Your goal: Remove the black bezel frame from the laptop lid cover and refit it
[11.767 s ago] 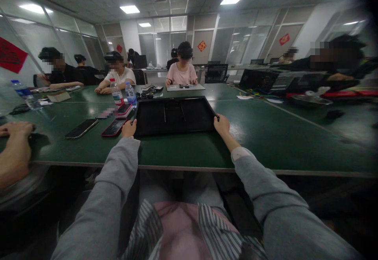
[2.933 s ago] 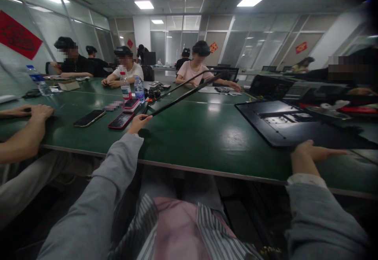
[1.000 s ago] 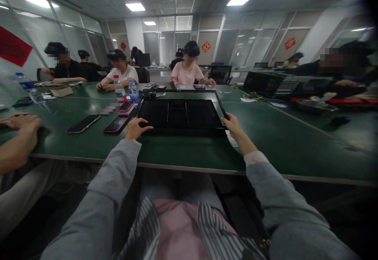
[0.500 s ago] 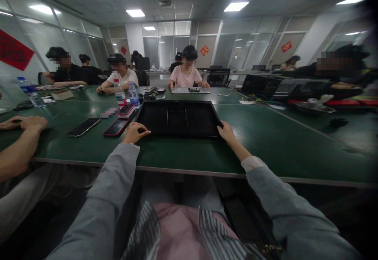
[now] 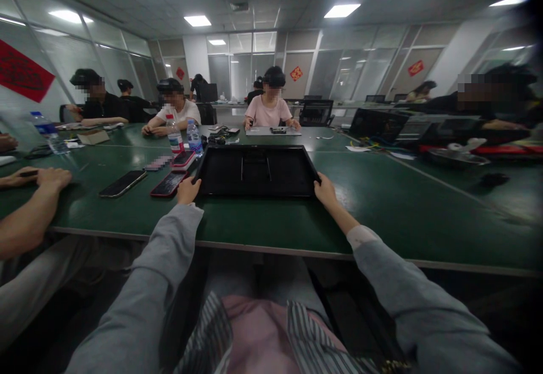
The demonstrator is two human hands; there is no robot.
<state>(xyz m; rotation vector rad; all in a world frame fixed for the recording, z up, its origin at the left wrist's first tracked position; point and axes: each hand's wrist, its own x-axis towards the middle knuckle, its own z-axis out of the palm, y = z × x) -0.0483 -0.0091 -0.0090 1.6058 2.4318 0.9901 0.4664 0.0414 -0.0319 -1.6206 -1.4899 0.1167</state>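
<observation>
A wide black rectangular panel [image 5: 220, 173] with a raised rim lies in front of me, crosswise on the green table. Two thin pale lines run up its middle; what exactly it is, I cannot make out. My left hand [image 5: 188, 190] is closed round the near part of its left edge, thumb over the rim. On the opposite side, my right hand [image 5: 325, 192] grips the right edge close to the near corner. The undersides of my fingers are hidden by the panel and the hands.
Left of the panel lie a red-edged phone [image 5: 168, 184], a dark phone [image 5: 123, 183] and two water bottles [image 5: 194, 138]. A neighbour's forearm [image 5: 31, 215] rests on the table [image 5: 390, 210] at left. Across sits a person in pink [image 5: 268, 111]. A metal bowl [image 5: 458, 158] stands at right.
My left hand has shifted from the panel's near left corner to its left edge and closed there, its fingers no longer stretched along the front rim. My right hand keeps its grip.
</observation>
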